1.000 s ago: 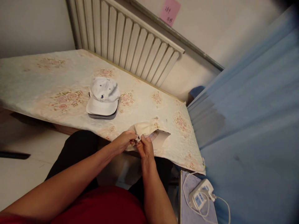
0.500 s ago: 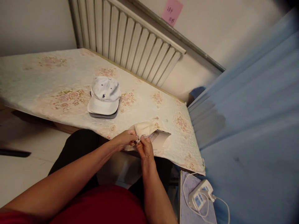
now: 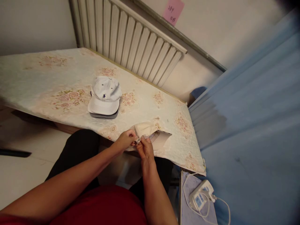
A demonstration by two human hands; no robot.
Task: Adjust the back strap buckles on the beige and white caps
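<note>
At the near edge of the bed-like table lies a cream baseball cap (image 3: 145,128), tipped so its inside and brim face right. My left hand (image 3: 126,139) pinches the back strap of this cap, where a small dark buckle part shows. Close beside it, my right hand (image 3: 145,147) grips the strap and rim with thumb and fingers. The fingertips of both hands nearly meet, and the fine detail between them is too small to make out. Farther left, a white cap (image 3: 104,97) with a small dark logo rests on top of a grey cap (image 3: 105,115).
A floral cover (image 3: 145,103) spreads over the tabletop. Behind it stands a white radiator (image 3: 131,40), under a pink note (image 3: 173,12) on the wall. A blue curtain (image 3: 253,125) hangs on the right. A white power strip (image 3: 200,197) with cords sits on a small stand at the lower right.
My left hand has shifted slightly at the strap, its fingers lifting a little. My right hand and the caps stay in nearly the same place.
</note>
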